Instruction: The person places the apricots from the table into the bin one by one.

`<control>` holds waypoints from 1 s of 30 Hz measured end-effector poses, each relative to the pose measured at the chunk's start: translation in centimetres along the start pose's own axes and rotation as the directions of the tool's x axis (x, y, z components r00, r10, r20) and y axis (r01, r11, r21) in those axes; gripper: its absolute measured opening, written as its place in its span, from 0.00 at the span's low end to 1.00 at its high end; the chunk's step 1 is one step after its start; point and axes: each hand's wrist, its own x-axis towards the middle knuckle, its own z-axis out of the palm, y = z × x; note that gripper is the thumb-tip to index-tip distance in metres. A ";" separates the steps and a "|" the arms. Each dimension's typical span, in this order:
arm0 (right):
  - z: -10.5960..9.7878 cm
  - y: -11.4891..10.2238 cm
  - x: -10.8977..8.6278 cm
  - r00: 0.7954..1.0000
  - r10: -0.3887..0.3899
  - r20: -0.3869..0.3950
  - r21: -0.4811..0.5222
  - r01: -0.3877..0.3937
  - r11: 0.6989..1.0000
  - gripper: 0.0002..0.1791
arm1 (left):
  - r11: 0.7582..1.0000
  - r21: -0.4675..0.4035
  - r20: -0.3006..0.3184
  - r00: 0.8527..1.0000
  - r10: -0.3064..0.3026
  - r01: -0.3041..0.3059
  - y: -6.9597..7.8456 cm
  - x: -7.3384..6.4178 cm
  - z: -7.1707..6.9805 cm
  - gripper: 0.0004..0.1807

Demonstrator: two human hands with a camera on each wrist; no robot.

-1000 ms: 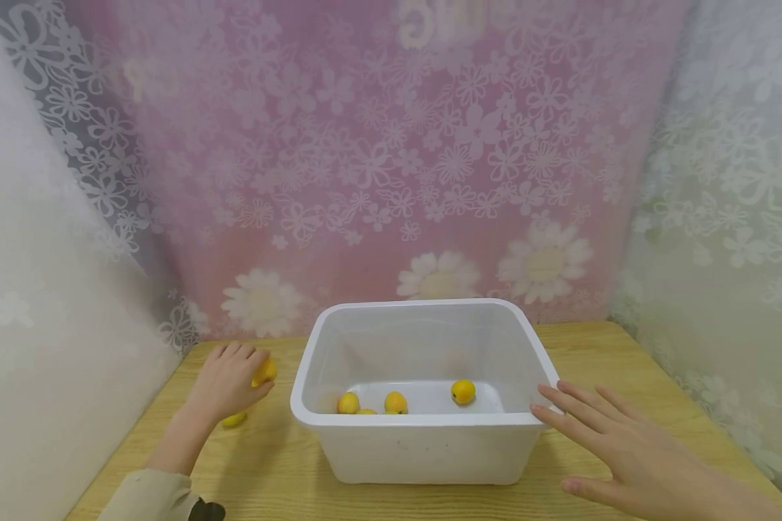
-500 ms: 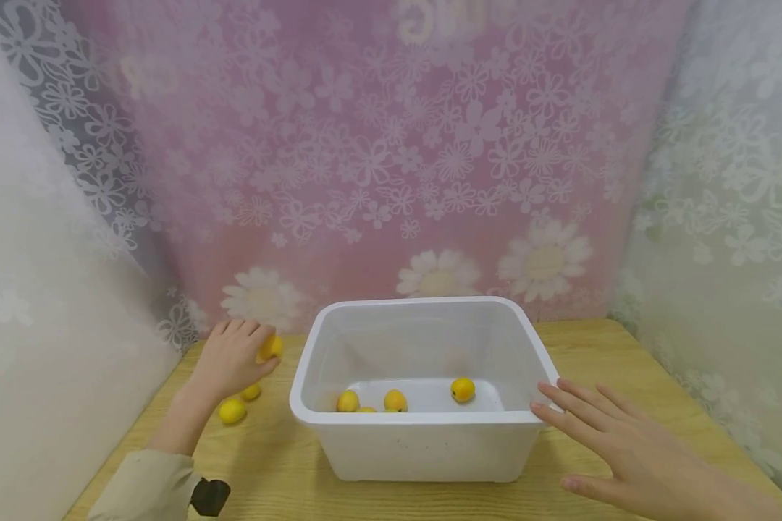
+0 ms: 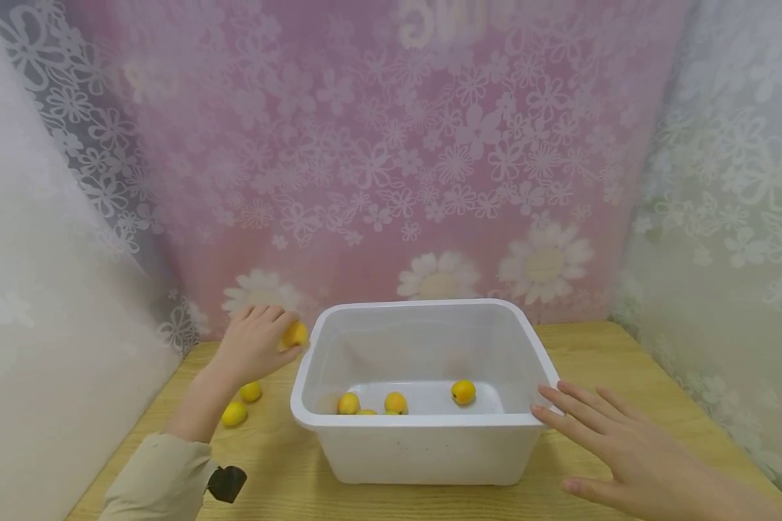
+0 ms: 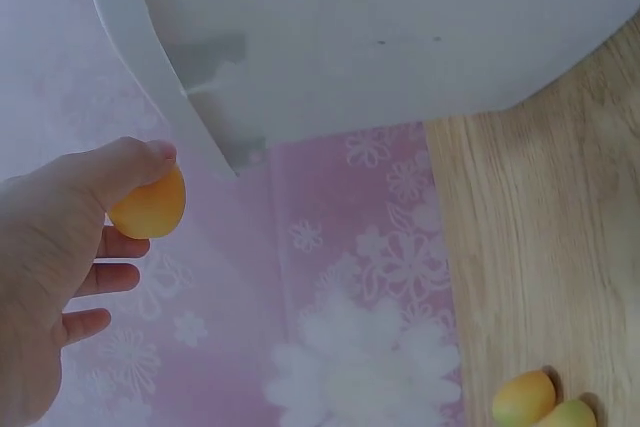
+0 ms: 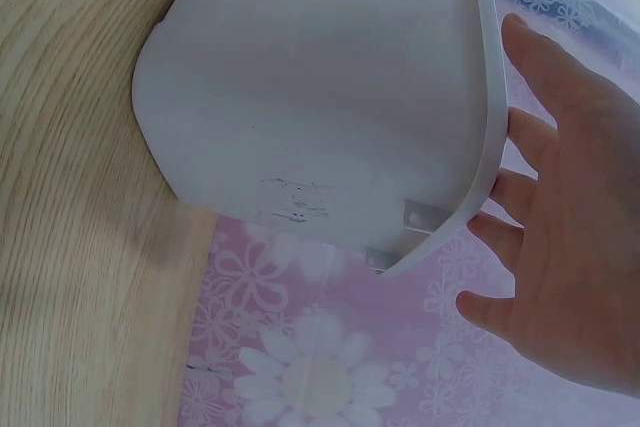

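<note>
My left hand holds a small oval yellow-orange fruit between thumb and fingers, up beside the left rim of a white plastic tub. In the left wrist view the same fruit is pinched by the thumb, the other fingers behind and below it. Inside the tub lie several similar fruits, one fruit towards the right and the others at the left, partly hidden by the front wall. My right hand has its fingers spread, fingertips touching the tub's right rim.
Two more yellow fruits rest on the wooden table left of the tub: a nearer fruit and a farther fruit. A pink flowered curtain rises behind the table, with pale flowered sheets at the sides.
My left hand has risen with the fruit and moved right, to the tub's left rim. Two fruits on the table have come into fuller view. The right hand stays put.
</note>
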 end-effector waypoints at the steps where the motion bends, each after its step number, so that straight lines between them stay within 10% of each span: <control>1: 0.0 0.0 0.0 1.000 0.000 -0.001 0.001 0.000 1.000 0.44 | 1.000 -0.001 -0.008 1.000 0.005 -0.005 0.2 0.2 0.0 0.20; 18: 0.2 0.0 -0.1 1.000 0.005 0.006 0.006 -0.005 1.000 0.43 | 0.986 -0.011 -0.050 0.985 0.164 -0.165 2.8 3.0 0.5 0.21; 30: 0.1 0.0 -0.1 1.000 0.014 0.023 0.005 -0.014 1.000 0.44 | 0.995 0.015 -0.013 0.995 0.102 -0.101 3.1 3.0 0.4 0.25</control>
